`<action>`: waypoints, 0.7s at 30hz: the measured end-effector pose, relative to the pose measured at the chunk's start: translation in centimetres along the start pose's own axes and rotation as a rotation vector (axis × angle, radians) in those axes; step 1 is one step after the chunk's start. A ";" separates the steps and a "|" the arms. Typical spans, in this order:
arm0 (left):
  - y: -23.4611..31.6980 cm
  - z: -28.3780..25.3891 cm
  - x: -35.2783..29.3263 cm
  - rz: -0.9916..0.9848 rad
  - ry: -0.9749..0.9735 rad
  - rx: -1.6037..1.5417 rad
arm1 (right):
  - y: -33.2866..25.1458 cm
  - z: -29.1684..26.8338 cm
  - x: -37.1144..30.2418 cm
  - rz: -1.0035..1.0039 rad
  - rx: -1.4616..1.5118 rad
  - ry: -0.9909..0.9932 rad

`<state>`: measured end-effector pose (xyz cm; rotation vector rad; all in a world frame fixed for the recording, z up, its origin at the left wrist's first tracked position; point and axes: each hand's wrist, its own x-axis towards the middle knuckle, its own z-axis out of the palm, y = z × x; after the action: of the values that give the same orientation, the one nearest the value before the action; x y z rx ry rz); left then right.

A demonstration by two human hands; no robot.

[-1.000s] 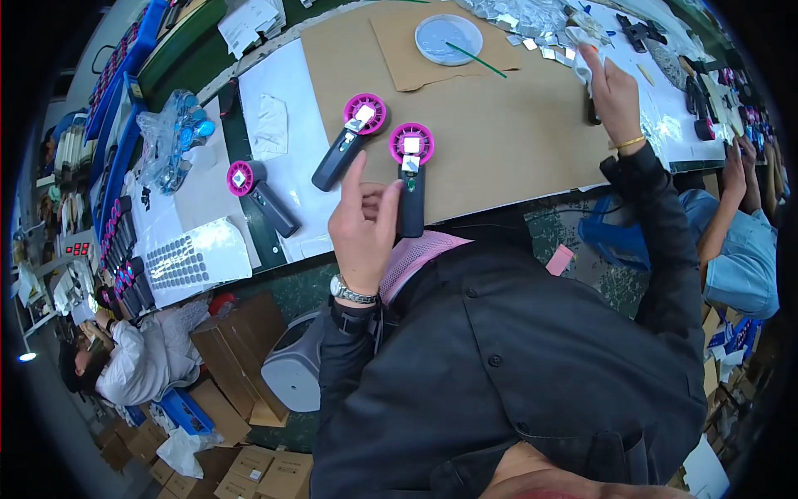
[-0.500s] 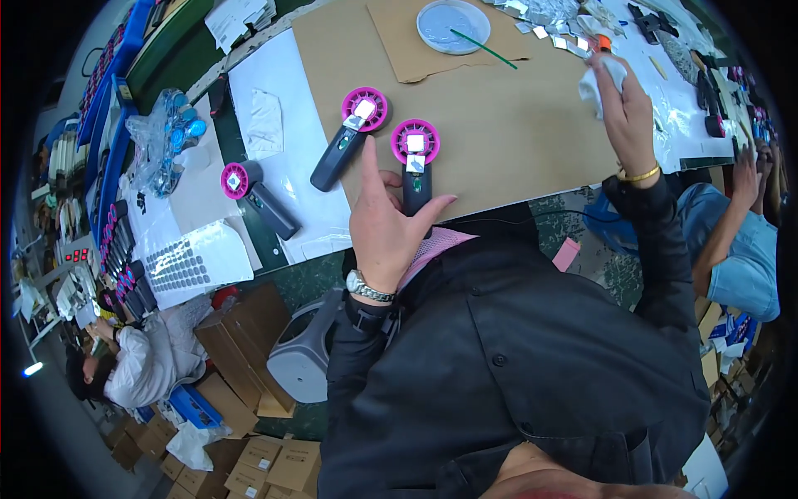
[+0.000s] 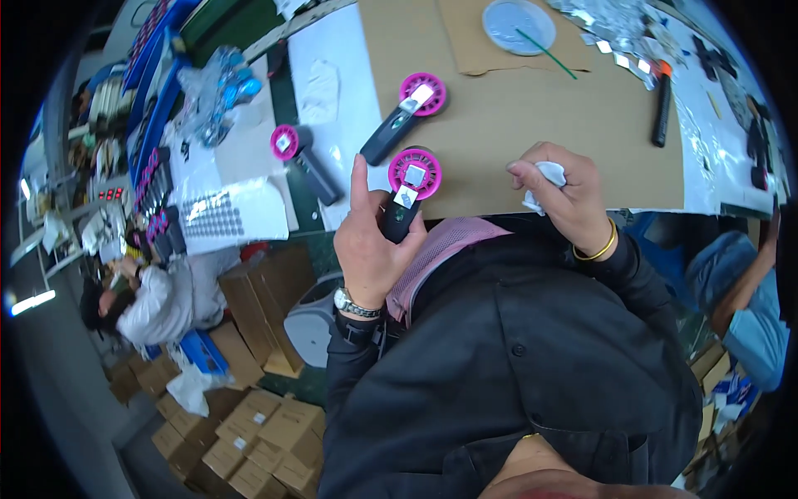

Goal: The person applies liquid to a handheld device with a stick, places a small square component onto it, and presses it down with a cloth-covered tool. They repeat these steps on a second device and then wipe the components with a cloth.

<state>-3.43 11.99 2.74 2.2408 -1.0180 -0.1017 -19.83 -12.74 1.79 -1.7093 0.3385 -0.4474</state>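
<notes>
My left hand (image 3: 370, 254) grips the dark handle of a small handheld fan (image 3: 401, 218) with a pink round grille, thumb on one side and its index finger stretched out. A silvery square and a small white label lie on the fan's front. A crumpled white cloth (image 3: 546, 185) is in my closed right hand (image 3: 573, 195), above the near edge of the brown board. Just beyond the held fan lies a second pink-and-black fan (image 3: 404, 118). Further left rests a third fan (image 3: 307, 165).
A tool with an orange end (image 3: 662, 104) lies at the brown board's (image 3: 515, 108) right. Behind are a round white dish (image 3: 507, 29) with a green stick (image 3: 544, 51) and silvery squares (image 3: 622, 60). A sheet of grey ovals (image 3: 218, 218) lies left. Other people sit at both sides.
My right hand has come from beside the orange-ended tool back toward me, with the white cloth in it. My left hand has closed on the fan's handle, and the fan is tilted.
</notes>
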 end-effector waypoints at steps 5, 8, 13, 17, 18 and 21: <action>-1.0 -2.6 -2.1 0.068 0.015 0.173 | -0.5 2.5 1.7 0.009 0.093 -0.099; -1.3 -3.2 -3.0 0.129 0.061 0.232 | -0.7 3.5 2.0 -0.020 0.065 -0.157; -1.6 -3.0 -3.7 0.216 0.103 0.246 | -0.6 4.4 1.7 0.005 0.086 -0.199; -1.5 -2.2 -3.1 0.195 0.052 0.172 | -0.7 3.5 1.6 -0.012 0.027 -0.174; -1.5 -2.0 -2.9 0.167 0.020 0.133 | -0.8 3.0 1.5 -0.016 -0.013 -0.160; -1.3 -0.7 -1.6 0.187 -0.059 0.063 | -0.8 0.6 1.3 0.012 -0.217 -0.082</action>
<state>-3.49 14.04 2.19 2.1972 -1.2729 -0.0548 -18.43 -12.71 2.68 -1.9297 0.3482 -0.3401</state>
